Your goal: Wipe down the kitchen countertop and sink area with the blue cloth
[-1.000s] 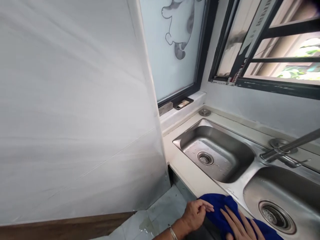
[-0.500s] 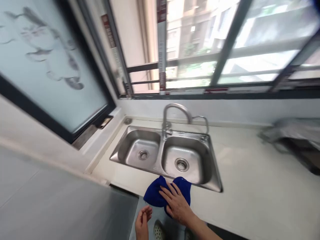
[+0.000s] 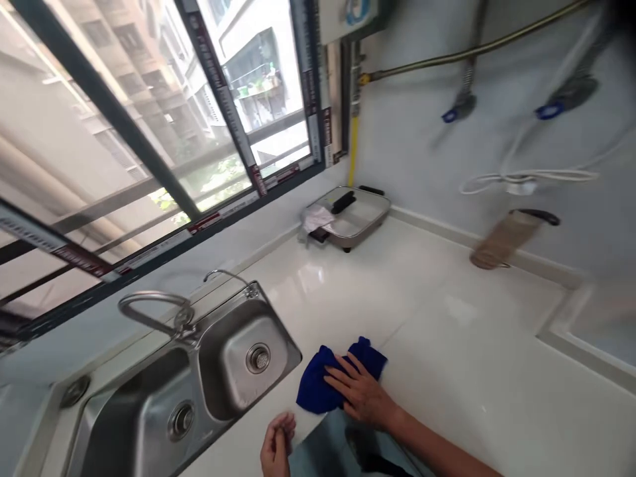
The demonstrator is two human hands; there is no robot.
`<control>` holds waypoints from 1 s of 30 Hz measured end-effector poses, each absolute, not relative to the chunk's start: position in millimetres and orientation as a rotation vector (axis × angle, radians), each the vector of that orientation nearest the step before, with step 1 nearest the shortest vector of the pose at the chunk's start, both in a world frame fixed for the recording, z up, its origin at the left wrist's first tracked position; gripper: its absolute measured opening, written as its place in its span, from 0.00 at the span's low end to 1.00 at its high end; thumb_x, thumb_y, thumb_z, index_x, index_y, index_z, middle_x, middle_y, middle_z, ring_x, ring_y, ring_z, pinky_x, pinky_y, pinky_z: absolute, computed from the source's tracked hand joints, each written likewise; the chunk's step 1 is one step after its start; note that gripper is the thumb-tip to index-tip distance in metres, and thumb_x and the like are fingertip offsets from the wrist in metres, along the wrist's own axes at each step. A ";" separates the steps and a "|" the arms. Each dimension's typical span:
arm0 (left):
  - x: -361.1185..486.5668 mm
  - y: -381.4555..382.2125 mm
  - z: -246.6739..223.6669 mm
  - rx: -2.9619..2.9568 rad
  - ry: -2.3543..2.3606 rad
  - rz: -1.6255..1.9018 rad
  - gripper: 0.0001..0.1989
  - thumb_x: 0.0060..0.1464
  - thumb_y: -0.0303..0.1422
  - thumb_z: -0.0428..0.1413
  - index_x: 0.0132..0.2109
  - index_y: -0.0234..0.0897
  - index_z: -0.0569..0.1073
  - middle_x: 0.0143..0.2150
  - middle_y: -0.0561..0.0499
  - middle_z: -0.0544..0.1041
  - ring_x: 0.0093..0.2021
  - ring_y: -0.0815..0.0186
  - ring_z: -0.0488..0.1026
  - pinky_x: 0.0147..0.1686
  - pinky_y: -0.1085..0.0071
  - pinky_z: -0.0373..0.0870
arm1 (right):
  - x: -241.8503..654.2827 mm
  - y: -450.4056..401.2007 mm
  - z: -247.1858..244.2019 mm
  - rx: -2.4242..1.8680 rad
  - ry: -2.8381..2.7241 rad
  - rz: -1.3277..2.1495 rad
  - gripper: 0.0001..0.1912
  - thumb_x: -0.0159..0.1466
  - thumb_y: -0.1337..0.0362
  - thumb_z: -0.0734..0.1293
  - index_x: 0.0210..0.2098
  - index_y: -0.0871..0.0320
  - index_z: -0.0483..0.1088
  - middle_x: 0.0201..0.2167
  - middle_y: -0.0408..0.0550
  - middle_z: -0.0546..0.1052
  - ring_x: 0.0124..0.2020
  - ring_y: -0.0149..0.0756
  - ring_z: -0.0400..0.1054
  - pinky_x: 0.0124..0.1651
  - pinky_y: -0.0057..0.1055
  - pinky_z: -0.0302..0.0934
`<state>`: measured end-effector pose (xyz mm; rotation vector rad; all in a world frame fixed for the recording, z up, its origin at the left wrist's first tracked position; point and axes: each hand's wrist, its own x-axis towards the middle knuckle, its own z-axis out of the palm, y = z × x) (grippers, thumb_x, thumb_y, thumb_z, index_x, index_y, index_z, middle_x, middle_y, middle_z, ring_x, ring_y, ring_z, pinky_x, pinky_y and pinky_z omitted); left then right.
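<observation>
A crumpled blue cloth (image 3: pixel 315 383) lies on the white countertop (image 3: pixel 437 358), just right of the steel double sink (image 3: pixel 293 361). My right hand (image 3: pixel 365 394) rests flat on the cloth with its fingers spread, pressing it to the counter near the front edge. Lower and to the left, my left hand (image 3: pixel 278 440) hovers by the counter's front edge. Its fingers are curled and touch neither cloth nor sink; whether anything is inside them cannot be made out.
A curved faucet (image 3: pixel 154 308) and a thin small tap (image 3: pixel 226 273) rise behind the sink. An electric pan (image 3: pixel 365 212) with a glass lid stands in the back corner. A brown cylindrical container (image 3: pixel 504 242) with a black handle is by the right wall, below a white cable (image 3: pixel 546 175).
The view has swung right, bringing the pan and right wall into sight. My right hand and the cloth have moved from the sink's front rim to the counter right of it.
</observation>
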<state>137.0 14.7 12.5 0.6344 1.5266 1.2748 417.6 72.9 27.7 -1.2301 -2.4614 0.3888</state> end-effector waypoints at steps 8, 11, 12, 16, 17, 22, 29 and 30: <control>212.4 57.3 33.6 1.050 1.352 0.941 0.25 0.46 0.54 0.63 0.38 0.36 0.81 0.39 0.40 0.83 0.43 0.53 0.81 0.48 0.59 0.80 | 482.2 110.8 23.5 -1.938 -1.891 0.154 0.34 0.62 0.64 0.58 0.68 0.49 0.57 0.71 0.41 0.59 0.73 0.50 0.43 0.74 0.58 0.35; 207.2 66.2 24.4 1.211 1.268 0.846 0.24 0.49 0.55 0.60 0.39 0.37 0.81 0.40 0.41 0.84 0.43 0.54 0.81 0.47 0.61 0.80 | 508.7 96.1 16.8 -2.174 -1.652 0.025 0.32 0.64 0.63 0.56 0.68 0.51 0.57 0.71 0.44 0.59 0.73 0.52 0.43 0.73 0.60 0.36; 204.0 69.9 20.9 1.246 1.239 0.824 0.24 0.50 0.54 0.59 0.39 0.37 0.81 0.40 0.41 0.84 0.43 0.54 0.81 0.46 0.62 0.80 | 515.6 85.5 14.0 -2.244 -1.564 -0.014 0.32 0.65 0.62 0.56 0.68 0.52 0.57 0.71 0.44 0.58 0.73 0.53 0.42 0.73 0.61 0.36; 198.3 84.0 10.9 1.347 1.150 0.753 0.22 0.51 0.53 0.58 0.38 0.38 0.80 0.39 0.43 0.84 0.43 0.55 0.81 0.45 0.62 0.80 | 527.2 33.0 2.5 -2.395 -1.215 -0.026 0.31 0.69 0.51 0.53 0.70 0.49 0.52 0.72 0.46 0.56 0.74 0.55 0.41 0.72 0.66 0.37; 200.6 86.7 10.3 1.386 1.134 0.726 0.21 0.52 0.52 0.57 0.39 0.39 0.80 0.40 0.44 0.84 0.43 0.55 0.81 0.46 0.62 0.79 | 527.2 20.7 -0.2 -2.378 -1.147 -0.001 0.32 0.70 0.49 0.52 0.71 0.49 0.50 0.72 0.47 0.55 0.73 0.53 0.43 0.72 0.65 0.40; 243.7 96.0 17.6 1.663 0.948 0.567 0.20 0.59 0.45 0.50 0.49 0.41 0.78 0.48 0.42 0.82 0.50 0.54 0.78 0.54 0.56 0.75 | 521.5 -23.1 -11.8 -2.294 -0.860 -0.165 0.33 0.71 0.50 0.49 0.68 0.62 0.52 0.70 0.64 0.57 0.70 0.52 0.51 0.70 0.58 0.51; 336.8 95.5 20.9 2.219 0.855 0.568 0.24 0.60 0.41 0.51 0.59 0.35 0.73 0.59 0.32 0.73 0.53 0.46 0.75 0.54 0.50 0.71 | 519.8 -44.5 -12.8 -2.369 -0.831 -0.245 0.28 0.70 0.54 0.49 0.65 0.56 0.58 0.58 0.62 0.70 0.61 0.55 0.62 0.61 0.59 0.60; 346.7 94.1 18.1 2.266 0.885 0.553 0.24 0.61 0.42 0.51 0.58 0.35 0.74 0.56 0.32 0.75 0.50 0.46 0.76 0.54 0.50 0.71 | 521.6 -45.5 -12.6 -2.352 -0.840 -0.251 0.28 0.70 0.55 0.50 0.66 0.56 0.57 0.57 0.61 0.71 0.59 0.54 0.63 0.60 0.57 0.61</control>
